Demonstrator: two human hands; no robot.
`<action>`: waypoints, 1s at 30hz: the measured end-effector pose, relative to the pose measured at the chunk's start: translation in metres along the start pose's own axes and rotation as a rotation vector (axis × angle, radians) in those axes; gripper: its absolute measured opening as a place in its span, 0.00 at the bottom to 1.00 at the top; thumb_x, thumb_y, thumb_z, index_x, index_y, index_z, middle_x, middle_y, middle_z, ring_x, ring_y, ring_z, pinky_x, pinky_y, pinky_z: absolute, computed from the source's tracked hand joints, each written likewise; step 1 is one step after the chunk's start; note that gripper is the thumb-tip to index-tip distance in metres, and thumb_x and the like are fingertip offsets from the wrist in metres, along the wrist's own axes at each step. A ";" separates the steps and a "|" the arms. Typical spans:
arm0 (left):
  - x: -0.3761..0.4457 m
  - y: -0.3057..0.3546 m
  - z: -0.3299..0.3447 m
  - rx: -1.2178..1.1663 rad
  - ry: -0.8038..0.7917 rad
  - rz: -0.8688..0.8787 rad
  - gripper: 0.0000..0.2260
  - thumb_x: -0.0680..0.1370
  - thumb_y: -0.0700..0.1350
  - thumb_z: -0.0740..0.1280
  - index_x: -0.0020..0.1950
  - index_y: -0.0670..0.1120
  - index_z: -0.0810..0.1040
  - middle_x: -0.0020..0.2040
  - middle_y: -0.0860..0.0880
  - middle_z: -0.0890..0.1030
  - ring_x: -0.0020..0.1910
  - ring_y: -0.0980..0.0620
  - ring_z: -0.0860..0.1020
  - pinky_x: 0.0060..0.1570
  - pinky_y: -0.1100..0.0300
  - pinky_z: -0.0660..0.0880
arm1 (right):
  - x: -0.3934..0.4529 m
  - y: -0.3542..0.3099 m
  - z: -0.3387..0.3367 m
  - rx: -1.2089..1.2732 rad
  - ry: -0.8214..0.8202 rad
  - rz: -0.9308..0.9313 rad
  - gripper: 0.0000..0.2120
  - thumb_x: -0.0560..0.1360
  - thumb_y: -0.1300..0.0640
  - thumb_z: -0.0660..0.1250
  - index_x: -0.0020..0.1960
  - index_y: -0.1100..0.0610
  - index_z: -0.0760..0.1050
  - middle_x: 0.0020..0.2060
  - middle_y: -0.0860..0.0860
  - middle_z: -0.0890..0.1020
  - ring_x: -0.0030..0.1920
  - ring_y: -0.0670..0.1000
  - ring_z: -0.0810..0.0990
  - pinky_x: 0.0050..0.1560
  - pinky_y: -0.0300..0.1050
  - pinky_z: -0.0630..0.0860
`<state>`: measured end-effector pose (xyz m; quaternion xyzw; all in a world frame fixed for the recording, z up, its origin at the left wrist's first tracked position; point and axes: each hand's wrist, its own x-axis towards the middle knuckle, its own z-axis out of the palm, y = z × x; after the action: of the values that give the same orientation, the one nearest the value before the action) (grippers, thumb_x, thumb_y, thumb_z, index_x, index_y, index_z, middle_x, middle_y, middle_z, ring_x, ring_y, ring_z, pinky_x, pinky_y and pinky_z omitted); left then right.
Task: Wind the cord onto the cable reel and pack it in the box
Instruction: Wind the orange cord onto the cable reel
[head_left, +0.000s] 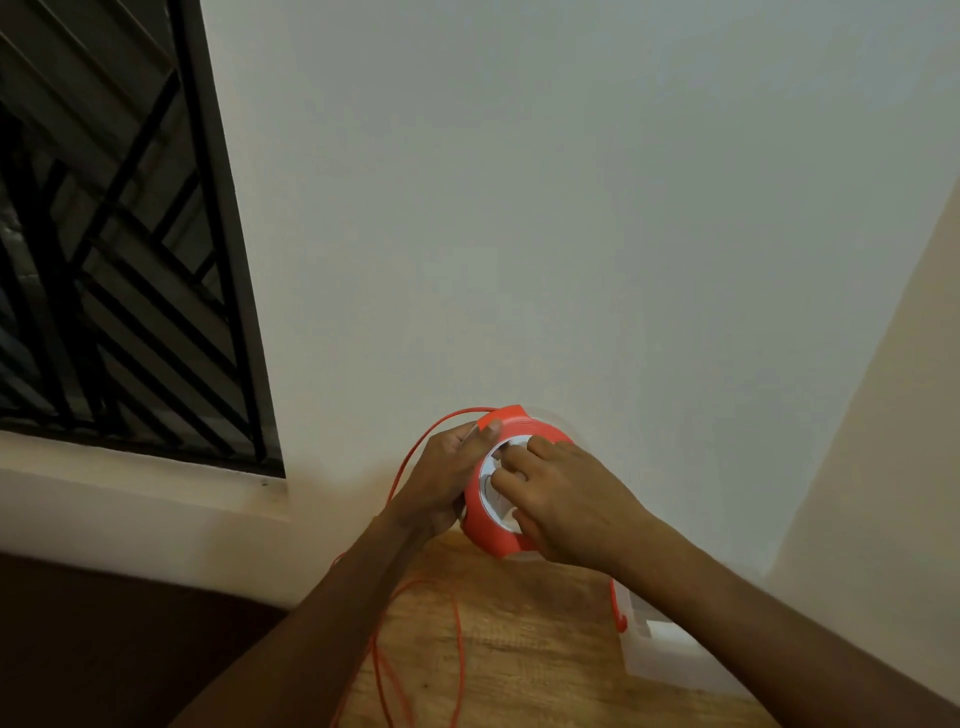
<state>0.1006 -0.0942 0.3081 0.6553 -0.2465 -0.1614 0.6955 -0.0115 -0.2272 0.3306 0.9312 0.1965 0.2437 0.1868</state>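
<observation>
An orange cable reel (524, 428) with a white centre is held up above the wooden table (524, 623), close to the wall. My left hand (441, 475) grips its left rim. My right hand (563, 501) lies over the white hub with the fingers pressed on it. A thin orange cord (460, 644) arcs from the top of the reel, passes behind my left hand and falls in loose loops on the table. A white box (660, 657) with an orange latch sits on the table under my right forearm, partly hidden.
A pale wall (519, 208) fills the view straight ahead, with a side wall at the right. A window with a black metal grille (114, 270) and a white sill (130, 499) is at the left. The floor at the lower left is dark.
</observation>
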 end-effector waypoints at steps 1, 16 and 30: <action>0.001 0.000 -0.001 -0.007 -0.001 0.001 0.10 0.82 0.56 0.61 0.56 0.55 0.80 0.52 0.52 0.86 0.51 0.45 0.86 0.48 0.55 0.84 | 0.000 0.001 0.000 -0.002 -0.035 0.000 0.33 0.60 0.48 0.82 0.61 0.54 0.74 0.59 0.56 0.80 0.56 0.59 0.79 0.54 0.58 0.79; -0.003 -0.001 0.006 -0.003 0.003 -0.003 0.09 0.82 0.53 0.63 0.56 0.52 0.80 0.49 0.50 0.86 0.45 0.48 0.86 0.42 0.59 0.83 | 0.017 -0.005 -0.015 0.104 -0.072 0.466 0.25 0.78 0.44 0.63 0.70 0.53 0.64 0.60 0.54 0.80 0.52 0.57 0.82 0.56 0.51 0.77; -0.001 -0.002 -0.003 -0.043 -0.013 -0.003 0.13 0.81 0.55 0.64 0.61 0.52 0.79 0.57 0.46 0.86 0.52 0.43 0.86 0.51 0.49 0.84 | 0.000 0.003 -0.012 0.009 -0.183 0.033 0.35 0.57 0.48 0.83 0.61 0.54 0.77 0.60 0.56 0.80 0.56 0.59 0.80 0.51 0.57 0.81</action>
<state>0.1010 -0.0915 0.3063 0.6395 -0.2464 -0.1718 0.7077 -0.0173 -0.2264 0.3420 0.9535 0.1642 0.1600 0.1958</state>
